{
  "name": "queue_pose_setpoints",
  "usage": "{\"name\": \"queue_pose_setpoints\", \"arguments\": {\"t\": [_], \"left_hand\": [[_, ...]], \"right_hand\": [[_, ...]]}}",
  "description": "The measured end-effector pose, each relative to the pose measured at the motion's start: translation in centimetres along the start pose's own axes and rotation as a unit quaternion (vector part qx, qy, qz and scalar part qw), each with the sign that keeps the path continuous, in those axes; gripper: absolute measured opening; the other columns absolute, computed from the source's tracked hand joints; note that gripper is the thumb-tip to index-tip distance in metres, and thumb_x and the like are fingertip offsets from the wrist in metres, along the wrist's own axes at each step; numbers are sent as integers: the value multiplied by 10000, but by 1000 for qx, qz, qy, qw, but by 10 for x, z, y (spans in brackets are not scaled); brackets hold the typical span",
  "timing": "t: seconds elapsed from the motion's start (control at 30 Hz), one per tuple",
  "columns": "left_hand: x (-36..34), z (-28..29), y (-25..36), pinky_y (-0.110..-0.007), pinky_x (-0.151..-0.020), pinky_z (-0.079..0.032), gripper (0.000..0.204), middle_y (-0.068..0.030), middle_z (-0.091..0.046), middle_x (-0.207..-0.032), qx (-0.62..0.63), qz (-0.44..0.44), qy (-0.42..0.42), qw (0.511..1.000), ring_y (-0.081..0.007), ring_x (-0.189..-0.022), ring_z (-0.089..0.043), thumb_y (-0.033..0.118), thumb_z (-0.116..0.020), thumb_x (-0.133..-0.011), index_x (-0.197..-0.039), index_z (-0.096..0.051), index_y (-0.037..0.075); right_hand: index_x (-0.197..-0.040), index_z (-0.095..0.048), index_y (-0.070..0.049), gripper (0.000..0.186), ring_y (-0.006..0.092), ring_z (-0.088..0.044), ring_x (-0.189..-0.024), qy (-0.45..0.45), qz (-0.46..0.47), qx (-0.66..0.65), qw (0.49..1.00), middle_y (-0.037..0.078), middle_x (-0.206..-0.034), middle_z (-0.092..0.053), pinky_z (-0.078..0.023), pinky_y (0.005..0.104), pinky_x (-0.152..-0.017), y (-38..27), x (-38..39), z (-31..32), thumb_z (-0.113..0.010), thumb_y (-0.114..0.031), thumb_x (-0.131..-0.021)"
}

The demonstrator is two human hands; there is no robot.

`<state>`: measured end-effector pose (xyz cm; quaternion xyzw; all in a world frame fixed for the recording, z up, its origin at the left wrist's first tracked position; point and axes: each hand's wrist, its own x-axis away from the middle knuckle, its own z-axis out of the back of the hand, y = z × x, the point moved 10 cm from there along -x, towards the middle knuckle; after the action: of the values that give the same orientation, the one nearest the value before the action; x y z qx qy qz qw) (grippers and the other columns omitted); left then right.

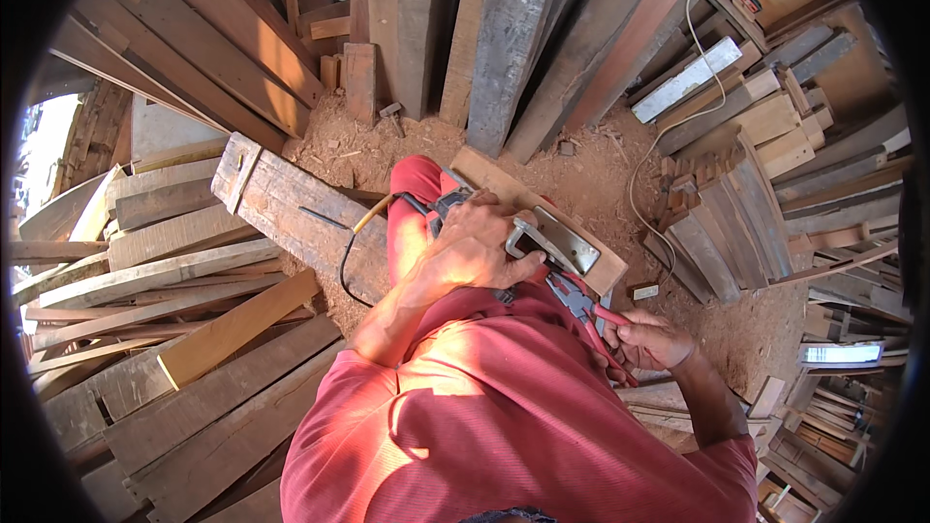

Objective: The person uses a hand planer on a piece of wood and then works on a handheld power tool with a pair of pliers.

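"While the left hand lies over the dark power tool near the middle of the frame, how is its grip?"

"Closed around the tool's body, fingers curled over the far side. The thumb reaches right, just beside a curved silver metal piece."

"And the right hand?"

"Right of centre, lower down. Its grip holds the pliers by their 2 red handles, which stand apart. Their nose points to the upper left, close to the metal piece; I cannot tell whether it bites on anything."

"What sits under the metal?"

"A tan board, slanting from upper centre down to the right, over the person's lap."

"Anything around them?"

"A black and yellow cord bends left from the tool, above a weathered plank. Stacked planks fill the left side, upright boards the top, and wood blocks the right. A pale cable snakes down the upper right, over a floor strewn with sawdust."
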<state>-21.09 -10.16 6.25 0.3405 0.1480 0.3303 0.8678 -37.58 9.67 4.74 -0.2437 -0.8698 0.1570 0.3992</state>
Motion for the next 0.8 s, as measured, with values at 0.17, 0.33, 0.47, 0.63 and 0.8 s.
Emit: {"name": "queue_pose_setpoints", "arguments": {"t": [0.17, 0.33, 0.47, 0.63, 0.8], "left_hand": [[1, -1, 1, -491, -924, -534, 458, -139, -722, -1110, 1, -3, -5, 1000, -369, -1116, -639, 419, -760, -795, -1139, -720, 118], [3, 1, 1, -486, -927, -535, 452, -138, -723, -1107, 8, -10, 14, 1000, -361, -1112, -642, 404, -756, -786, -1128, -724, 110], [2, 0, 1, -488, -928, -535, 454, -137, -723, -1104, 8, -6, 0, 1000, -364, -1111, -642, 401, -755, -784, -1129, -723, 107], [3, 3, 3, -491, -925, -537, 453, -136, -722, -1099, 10, -5, 8, 1000, -368, -1112, -641, 410, -752, -789, -1130, -722, 113], [4, 2, 1, -491, -925, -535, 451, -137, -722, -1097, -2, -12, 11, 1000, -367, -1118, -639, 426, -746, -798, -1129, -724, 121]], "right_hand": [[-1066, -518, -64, 269, 230, -653, -794, -26, 4, 2, 1000, 158, -1055, -648, -523, 341, -676, 7, -1, -3, -502, -333, -1078], [-1073, -518, -68, 282, 230, -647, -795, -25, -5, -2, 1000, 152, -1038, -639, -518, 346, -674, 8, 0, -5, -511, -350, -1071], [-1072, -523, -70, 281, 230, -644, -796, -22, -10, -5, 1000, 150, -1033, -638, -516, 344, -675, 8, 0, -6, -513, -351, -1070], [-1067, -526, -70, 292, 227, -645, -786, -17, -9, -8, 1000, 147, -1031, -640, -516, 341, -667, 10, 0, -4, -519, -362, -1068], [-1060, -525, -71, 302, 224, -647, -775, -17, -1, -3, 1000, 147, -1031, -643, -519, 337, -660, 9, -2, -5, -524, -373, -1067]]}}
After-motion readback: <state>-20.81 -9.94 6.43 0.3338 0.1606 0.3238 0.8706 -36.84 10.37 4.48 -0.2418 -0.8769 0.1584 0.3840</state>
